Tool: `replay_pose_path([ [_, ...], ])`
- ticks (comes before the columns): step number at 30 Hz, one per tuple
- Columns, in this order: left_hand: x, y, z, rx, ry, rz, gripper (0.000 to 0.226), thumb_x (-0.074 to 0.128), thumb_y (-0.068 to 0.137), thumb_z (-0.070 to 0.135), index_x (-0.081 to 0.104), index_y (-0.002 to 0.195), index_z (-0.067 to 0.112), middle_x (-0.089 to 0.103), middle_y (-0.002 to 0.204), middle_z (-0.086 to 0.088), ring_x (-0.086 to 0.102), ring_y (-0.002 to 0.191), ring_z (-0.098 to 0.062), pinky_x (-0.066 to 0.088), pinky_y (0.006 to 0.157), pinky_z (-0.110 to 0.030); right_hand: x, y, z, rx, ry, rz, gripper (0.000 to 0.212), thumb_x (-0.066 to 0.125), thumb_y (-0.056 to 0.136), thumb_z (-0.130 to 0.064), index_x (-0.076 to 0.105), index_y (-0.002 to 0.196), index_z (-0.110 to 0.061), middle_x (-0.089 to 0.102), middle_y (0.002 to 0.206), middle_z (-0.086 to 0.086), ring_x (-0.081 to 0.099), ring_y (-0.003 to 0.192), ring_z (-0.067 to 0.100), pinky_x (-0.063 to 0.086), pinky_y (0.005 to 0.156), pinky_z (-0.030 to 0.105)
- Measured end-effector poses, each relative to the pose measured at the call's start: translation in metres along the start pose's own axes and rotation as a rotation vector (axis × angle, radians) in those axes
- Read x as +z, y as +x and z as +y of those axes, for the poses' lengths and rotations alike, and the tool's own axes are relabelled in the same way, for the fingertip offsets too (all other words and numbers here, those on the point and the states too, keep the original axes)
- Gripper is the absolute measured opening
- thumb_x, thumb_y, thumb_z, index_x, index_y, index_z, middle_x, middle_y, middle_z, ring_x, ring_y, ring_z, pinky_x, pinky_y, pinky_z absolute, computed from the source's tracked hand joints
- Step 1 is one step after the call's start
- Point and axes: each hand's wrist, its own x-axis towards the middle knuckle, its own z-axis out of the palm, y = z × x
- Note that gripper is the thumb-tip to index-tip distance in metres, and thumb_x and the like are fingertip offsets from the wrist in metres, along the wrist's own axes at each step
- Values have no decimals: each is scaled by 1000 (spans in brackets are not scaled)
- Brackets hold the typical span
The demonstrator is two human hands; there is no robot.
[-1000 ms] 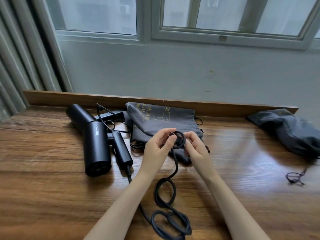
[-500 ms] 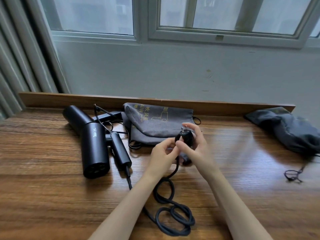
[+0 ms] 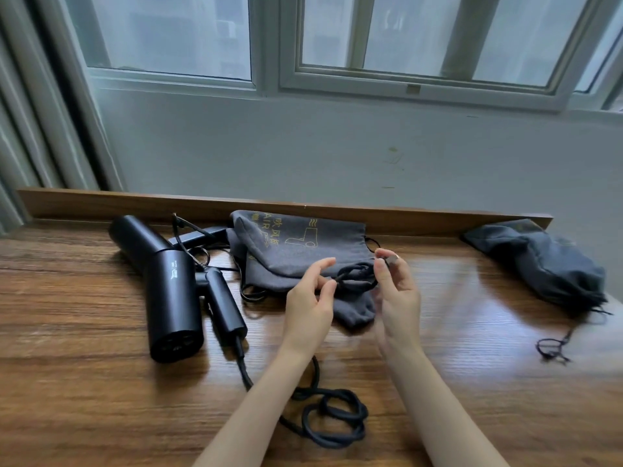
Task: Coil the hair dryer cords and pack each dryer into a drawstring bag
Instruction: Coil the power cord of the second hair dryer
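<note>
Above the grey drawstring bag [image 3: 296, 244], I wind the plug end of the cord [image 3: 354, 281].

My left hand [image 3: 308, 306] pinches the small coil; my right hand [image 3: 396, 291] pinches the plug. I'd keep loops even and tight, drawing slack from the table [image 3: 84, 382] toward the hair dryer [image 3: 173, 298].

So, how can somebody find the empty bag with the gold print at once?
Look along the wooden table below the window. The printed bag lies flat at the back centre, right of the black dryers. Unlike the bulging bag far right, it shows a gold dryer drawing.
</note>
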Motion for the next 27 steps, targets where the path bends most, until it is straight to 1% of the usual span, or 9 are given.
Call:
replay_pose_path([
  [2,-11,5,-5,-59,17,55,31,50,93,6,57,118,24,55,70,5,48,62,-3,41,64,-16,-9,6,-11,-25,161,119,12,51,92,-12,59,90,-20,68,81,-8,60,73,5,46,50,13],
  [4,-20,5,-7,-67,47,63,31,49,93,6,58,118,23,58,75,6,49,64,-3,39,63,-11,-19,15,-22,6,294,214,13,49,94,-13,57,87,-21,69,81,-7,59,71,4,36,41,9],
  [9,-14,3,0,-39,108,91,27,50,93,6,64,115,16,64,99,12,55,90,4,35,75,5,-26,24,-31,-2,337,307,10,49,95,-20,57,89,-20,63,82,-4,61,68,5,39,43,9],
  [14,-7,3,-1,-47,120,121,22,50,93,7,70,100,15,67,90,6,56,79,4,38,69,1,-34,27,-36,12,492,386,14,46,97,-21,55,86,-18,56,79,-6,58,59,1,38,42,8],
  [16,-8,5,-1,-60,123,132,22,50,93,6,69,98,15,68,89,3,56,78,-2,38,67,0,-30,25,-30,98,534,349,19,42,98,-23,53,84,-17,51,76,-6,55,51,-1,37,38,8],
  [19,-17,8,-3,-19,153,128,22,46,94,5,63,101,17,61,83,11,53,73,0,37,63,-3,-16,17,-14,228,433,143,24,34,100,-27,54,96,-15,47,67,-5,42,39,0,28,31,7],
  [23,-13,4,-2,133,297,-51,32,45,90,2,64,108,21,57,85,7,53,76,-6,41,68,-18,0,12,-5,223,295,-109,31,33,97,-36,54,113,-20,42,54,-7,26,33,0,18,29,11],
  [25,-8,3,-3,133,350,-93,23,48,89,8,62,102,21,49,83,3,50,74,-13,42,70,-29,1,11,-5,242,337,-157,36,37,91,-40,54,116,-20,37,53,-8,22,35,0,17,29,12],
  [27,-5,1,-3,138,323,-128,10,54,89,18,59,98,17,45,90,2,49,77,-14,43,75,-29,-1,10,-5,280,414,-181,39,38,88,-41,54,117,-20,35,53,-8,15,39,3,17,29,11],
])
